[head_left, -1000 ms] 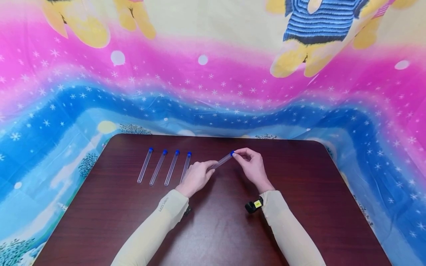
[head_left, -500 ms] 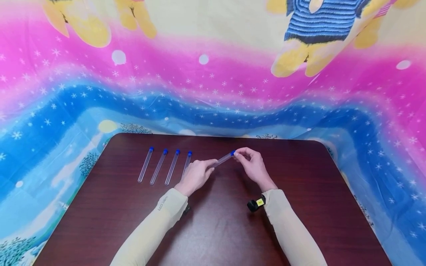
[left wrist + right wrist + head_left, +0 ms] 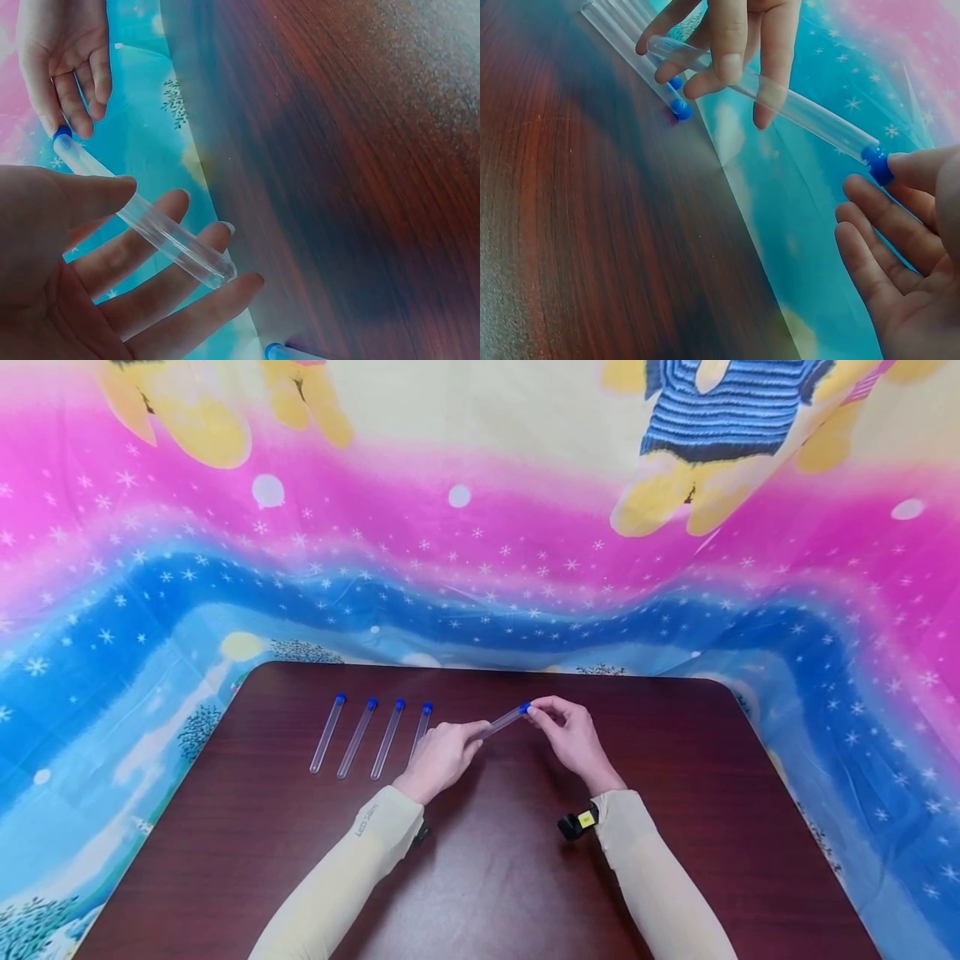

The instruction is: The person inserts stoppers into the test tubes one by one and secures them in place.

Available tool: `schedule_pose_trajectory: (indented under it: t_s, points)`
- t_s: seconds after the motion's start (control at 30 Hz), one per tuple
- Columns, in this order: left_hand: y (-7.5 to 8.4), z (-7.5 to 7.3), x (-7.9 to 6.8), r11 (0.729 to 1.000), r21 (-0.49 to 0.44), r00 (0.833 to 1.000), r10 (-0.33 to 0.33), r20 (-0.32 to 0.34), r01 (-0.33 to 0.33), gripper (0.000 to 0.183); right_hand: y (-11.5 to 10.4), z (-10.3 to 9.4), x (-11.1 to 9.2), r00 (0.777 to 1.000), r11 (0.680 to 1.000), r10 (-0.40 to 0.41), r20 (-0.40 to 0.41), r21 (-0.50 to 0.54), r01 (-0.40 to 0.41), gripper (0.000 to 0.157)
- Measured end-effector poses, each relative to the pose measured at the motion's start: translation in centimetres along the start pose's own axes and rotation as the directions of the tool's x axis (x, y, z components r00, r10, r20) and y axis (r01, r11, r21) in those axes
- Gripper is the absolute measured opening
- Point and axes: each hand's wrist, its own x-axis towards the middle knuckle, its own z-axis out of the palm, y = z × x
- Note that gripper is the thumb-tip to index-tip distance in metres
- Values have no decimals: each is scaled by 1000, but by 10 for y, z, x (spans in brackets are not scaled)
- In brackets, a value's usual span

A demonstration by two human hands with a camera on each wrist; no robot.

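Observation:
A clear test tube [image 3: 810, 118] with a blue cap [image 3: 878, 165] is held slantwise between both hands above the table. My left hand [image 3: 441, 757] grips its body, the thumb on one side and the fingers along the other; in the left wrist view the rounded end [image 3: 217, 271] lies by the fingertips. At the other end my right hand [image 3: 573, 739] pinches the blue cap between thumb and index finger, its other fingers loosely bent. The cap sits on the tube's mouth. Several more capped test tubes [image 3: 386, 743] lie in a row left of the left hand, which partly covers the nearest one.
The dark reddish-brown table [image 3: 675, 827] has rounded far corners. Behind it and at its sides hangs a colourful printed cloth [image 3: 480, 560]. A small black camera [image 3: 576, 823] is worn at the right wrist, beneath the pale sleeve [image 3: 660, 877].
Both hands keep their hold on the tube and its cap. The right wrist has shifted very slightly to the right since a second ago; the tubes in the row stay put.

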Motion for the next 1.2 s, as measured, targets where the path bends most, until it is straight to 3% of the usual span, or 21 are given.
schedule_pose_trajectory:
  t_s: [0.27,0.63,1.2]
  points:
    - [1,-1,0,1000,25,1000,3,14,-3,27,0,-4,0,999,998,1,35,-63,1,18]
    - [1,0,-2,999,51,1000,19,4,-19,23,-2,1,-1,998,985,-57,30,-163,61,13]
    - [0,-1,1,998,56,999,44,-26,-42,24,-3,7,-2,998,990,-63,-8,-125,61,19]
